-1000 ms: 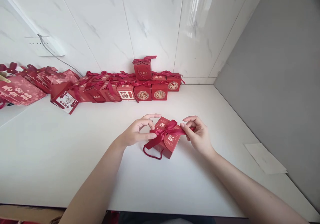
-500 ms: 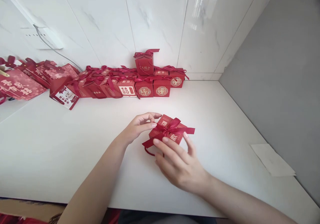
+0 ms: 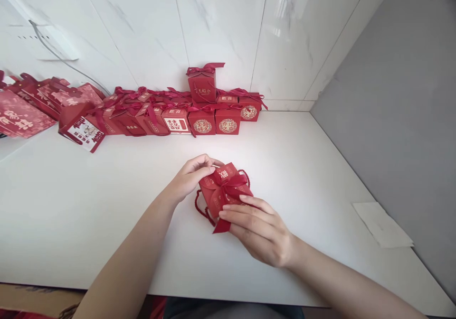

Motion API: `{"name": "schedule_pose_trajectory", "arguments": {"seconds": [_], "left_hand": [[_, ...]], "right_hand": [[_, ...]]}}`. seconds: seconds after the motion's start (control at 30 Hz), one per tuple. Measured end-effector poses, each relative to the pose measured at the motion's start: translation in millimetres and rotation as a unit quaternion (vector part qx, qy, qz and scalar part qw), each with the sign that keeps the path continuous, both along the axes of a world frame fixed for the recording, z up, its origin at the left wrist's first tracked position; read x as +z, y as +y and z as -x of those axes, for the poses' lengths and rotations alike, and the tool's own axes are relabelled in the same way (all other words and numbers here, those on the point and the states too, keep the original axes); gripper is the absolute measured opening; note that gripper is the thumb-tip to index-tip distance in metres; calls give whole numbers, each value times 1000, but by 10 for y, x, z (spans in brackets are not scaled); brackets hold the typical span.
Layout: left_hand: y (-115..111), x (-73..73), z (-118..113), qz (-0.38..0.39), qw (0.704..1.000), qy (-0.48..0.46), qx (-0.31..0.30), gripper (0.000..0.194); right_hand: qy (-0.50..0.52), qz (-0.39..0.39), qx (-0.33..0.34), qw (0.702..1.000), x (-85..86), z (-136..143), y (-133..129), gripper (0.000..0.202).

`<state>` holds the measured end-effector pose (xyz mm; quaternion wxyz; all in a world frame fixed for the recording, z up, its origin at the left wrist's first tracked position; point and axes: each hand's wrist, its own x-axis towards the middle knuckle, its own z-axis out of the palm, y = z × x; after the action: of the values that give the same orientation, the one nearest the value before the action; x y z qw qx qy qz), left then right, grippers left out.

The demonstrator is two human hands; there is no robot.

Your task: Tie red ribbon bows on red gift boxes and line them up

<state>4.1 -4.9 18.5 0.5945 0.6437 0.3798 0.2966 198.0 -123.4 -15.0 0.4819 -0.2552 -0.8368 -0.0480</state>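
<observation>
A small red gift box (image 3: 223, 190) with a dark red ribbon bow and a red cord handle sits on the white table (image 3: 107, 205) in front of me. My left hand (image 3: 190, 179) pinches its far left top edge. My right hand (image 3: 258, 229) wraps the box's near right side, fingers laid over the ribbon tail. Both hands hold the box, which is turned at an angle.
Several finished red gift boxes (image 3: 203, 119) with bows line the tiled back wall, one stacked on top (image 3: 202, 85). Flat red bags (image 3: 21, 115) lie at the far left. A white paper sheet (image 3: 381, 224) lies at the right, by the grey side wall.
My right hand left the ribbon end and came around to the box's near side. The box has turned and shifted slightly left and toward me.
</observation>
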Motion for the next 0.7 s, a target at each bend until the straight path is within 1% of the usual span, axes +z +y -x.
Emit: {"name": "schedule_pose_trajectory", "arguments": {"seconds": [0.1, 0.23, 0.33, 0.47, 0.53, 0.6, 0.7], "left_hand": [[-2, -13, 2, -3, 1000, 9, 7, 23], [12, -6, 29, -19, 999, -27, -3, 16], [9, 39, 54, -55, 997, -24, -39, 19], [-37, 115, 64, -103, 991, 31, -78, 16], [-60, 133, 60, -116, 988, 51, -84, 16], [-70, 137, 56, -119, 987, 63, -89, 17], [-69, 132, 59, -110, 985, 74, -111, 14]], "right_hand": [[-2, 1, 19, 1000, 8, -24, 15, 16], [-59, -2, 48, 997, 31, 17, 9, 16], [-91, -3, 63, 994, 30, 56, -5, 17], [-82, -13, 66, 994, 7, 38, -4, 18], [-61, -22, 50, 997, 6, -5, 11, 20], [-25, -5, 11, 1000, 19, -62, 35, 21], [48, 89, -69, 992, 49, -155, 82, 11]]}}
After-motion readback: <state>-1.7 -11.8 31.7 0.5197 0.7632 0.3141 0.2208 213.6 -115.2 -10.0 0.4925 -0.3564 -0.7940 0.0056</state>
